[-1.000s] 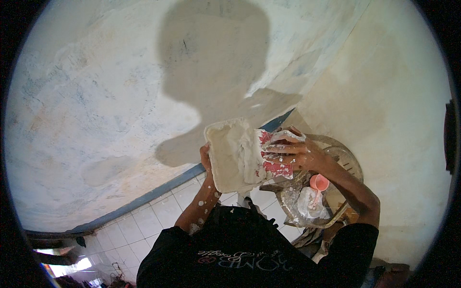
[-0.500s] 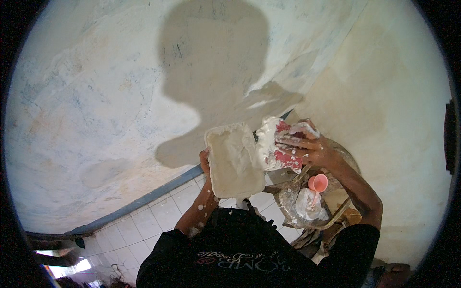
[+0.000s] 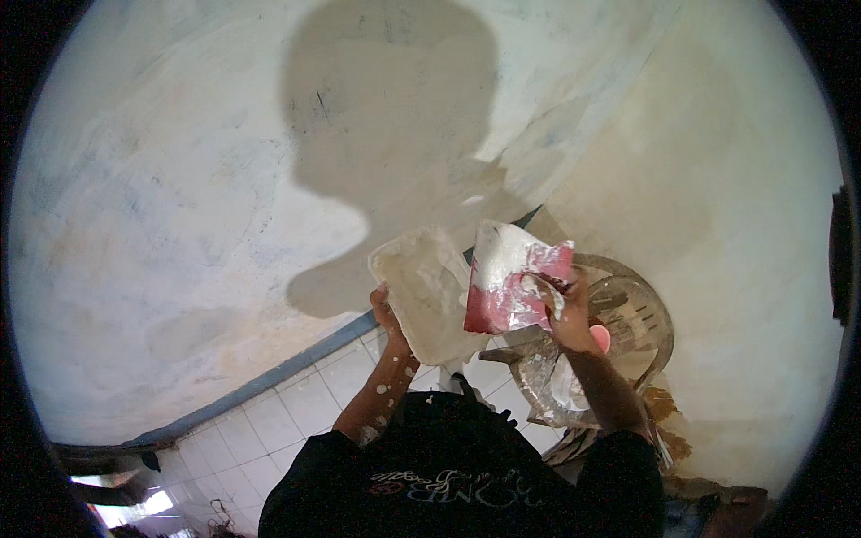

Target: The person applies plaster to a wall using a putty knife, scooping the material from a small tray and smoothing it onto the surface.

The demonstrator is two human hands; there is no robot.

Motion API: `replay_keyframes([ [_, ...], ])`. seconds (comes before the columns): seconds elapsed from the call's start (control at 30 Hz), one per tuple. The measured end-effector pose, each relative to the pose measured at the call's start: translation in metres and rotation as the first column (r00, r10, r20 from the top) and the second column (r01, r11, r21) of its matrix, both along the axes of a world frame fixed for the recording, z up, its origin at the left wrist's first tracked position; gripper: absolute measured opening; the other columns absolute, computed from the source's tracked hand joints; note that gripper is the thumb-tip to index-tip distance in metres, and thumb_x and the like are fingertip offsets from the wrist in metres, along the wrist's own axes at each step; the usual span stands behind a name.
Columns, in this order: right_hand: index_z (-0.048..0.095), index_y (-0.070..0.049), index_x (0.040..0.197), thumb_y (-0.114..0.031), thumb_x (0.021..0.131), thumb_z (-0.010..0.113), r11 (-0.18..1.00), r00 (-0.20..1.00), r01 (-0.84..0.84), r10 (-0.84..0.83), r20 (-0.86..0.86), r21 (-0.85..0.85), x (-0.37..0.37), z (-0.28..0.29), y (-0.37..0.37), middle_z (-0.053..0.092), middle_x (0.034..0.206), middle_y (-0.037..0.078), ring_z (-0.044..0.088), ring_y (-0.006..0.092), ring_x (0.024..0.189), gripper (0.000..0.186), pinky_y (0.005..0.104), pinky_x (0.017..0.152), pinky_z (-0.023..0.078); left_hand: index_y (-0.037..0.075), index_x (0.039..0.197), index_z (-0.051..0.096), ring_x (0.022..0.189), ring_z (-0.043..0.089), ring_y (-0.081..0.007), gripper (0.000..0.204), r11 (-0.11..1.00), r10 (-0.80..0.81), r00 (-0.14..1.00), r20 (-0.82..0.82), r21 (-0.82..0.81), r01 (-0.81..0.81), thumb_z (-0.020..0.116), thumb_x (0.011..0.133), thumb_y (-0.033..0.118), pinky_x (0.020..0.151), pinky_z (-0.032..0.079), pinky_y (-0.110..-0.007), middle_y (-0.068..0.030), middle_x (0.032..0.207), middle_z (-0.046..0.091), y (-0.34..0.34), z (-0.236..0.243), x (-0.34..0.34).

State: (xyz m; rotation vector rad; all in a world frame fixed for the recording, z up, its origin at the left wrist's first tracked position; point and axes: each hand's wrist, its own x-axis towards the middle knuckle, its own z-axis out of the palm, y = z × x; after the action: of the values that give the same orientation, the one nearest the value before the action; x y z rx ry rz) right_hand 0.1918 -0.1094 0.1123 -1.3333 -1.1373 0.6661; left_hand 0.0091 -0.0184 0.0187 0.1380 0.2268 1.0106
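A shallow rectangular tray [image 3: 439,342], coated inside with pale wet putty, is held up in front of the wall. My left hand [image 3: 386,312] grips its left side, with the fingers mostly hidden by the tray. Just right of the tray, my right hand [image 3: 567,309] is closed on a wide red putty spreader [image 3: 491,305]. White putty covers the upper part of the spreader's face and is smeared over its red part. Putty also sticks to the fingers of my right hand, and splashes dot my left forearm.
Behind my right arm stands a stained brown plastic chair [image 3: 665,327]. A pink cup [image 3: 600,338] and a whitish bag [image 3: 565,387], both partly hidden, rest on it. The patchy wall [image 3: 179,224] meets white floor tiles [image 3: 309,399] along a blue-grey skirting strip [image 3: 260,381].
My right hand has turned the spreader over, showing a flatter, redder face, and moved slightly left. The tray has tilted and shifted a little left. My right elbow has come in toward my body.
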Motion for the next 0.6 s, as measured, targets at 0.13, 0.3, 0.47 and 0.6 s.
replay_keyframes([
  [0.13,0.059,-0.005,0.100,-0.016,0.068,0.066,0.994,0.978,0.076,-0.058,0.200,-0.080,0.035,-0.112,-0.001,0.061,0.085,0.005,0.059,0.0215,0.074,0.035,0.0338,0.069,0.047,0.009,0.122,0.042,0.101,0.049,-0.0276,0.069,0.993,0.114,0.992,-0.061,-0.007,-0.115,0.045,0.069,0.053,0.086,0.041,-0.040,-0.0113,0.115,0.049,0.001,0.001,0.009],
  [0.3,0.056,-0.003,0.103,-0.008,0.079,0.045,0.961,0.834,-0.137,-0.020,-0.552,-0.242,0.018,-0.080,0.006,0.057,0.100,0.010,0.060,0.0259,0.085,0.027,0.0388,0.076,0.050,0.009,0.122,0.041,0.102,0.048,-0.0289,0.071,0.984,0.171,0.977,-0.131,-0.021,-0.175,0.045,0.068,0.054,0.086,0.040,-0.042,-0.0119,0.116,0.048,-0.001,0.003,0.009],
  [0.47,0.055,0.003,0.098,-0.001,0.084,0.035,0.931,0.775,-0.013,-0.221,-0.593,-0.365,-0.006,-0.039,0.014,0.057,0.097,0.017,0.061,0.0222,0.083,0.024,0.0338,0.067,0.055,0.009,0.123,0.040,0.104,0.046,-0.0297,0.074,0.989,0.142,0.984,-0.112,-0.024,-0.145,0.045,0.066,0.054,0.087,0.039,-0.042,-0.0124,0.117,0.047,-0.009,0.007,0.009],
  [0.6,0.055,0.005,0.096,-0.002,0.084,0.040,0.969,0.769,0.106,-0.222,-0.599,-0.223,-0.002,-0.058,0.015,0.058,0.092,0.013,0.060,0.0222,0.082,0.020,0.0360,0.066,0.055,0.009,0.123,0.040,0.104,0.046,-0.0294,0.074,0.993,0.040,0.983,-0.177,-0.099,-0.058,0.045,0.065,0.054,0.087,0.039,-0.042,-0.0126,0.116,0.047,-0.022,0.005,-0.003],
])
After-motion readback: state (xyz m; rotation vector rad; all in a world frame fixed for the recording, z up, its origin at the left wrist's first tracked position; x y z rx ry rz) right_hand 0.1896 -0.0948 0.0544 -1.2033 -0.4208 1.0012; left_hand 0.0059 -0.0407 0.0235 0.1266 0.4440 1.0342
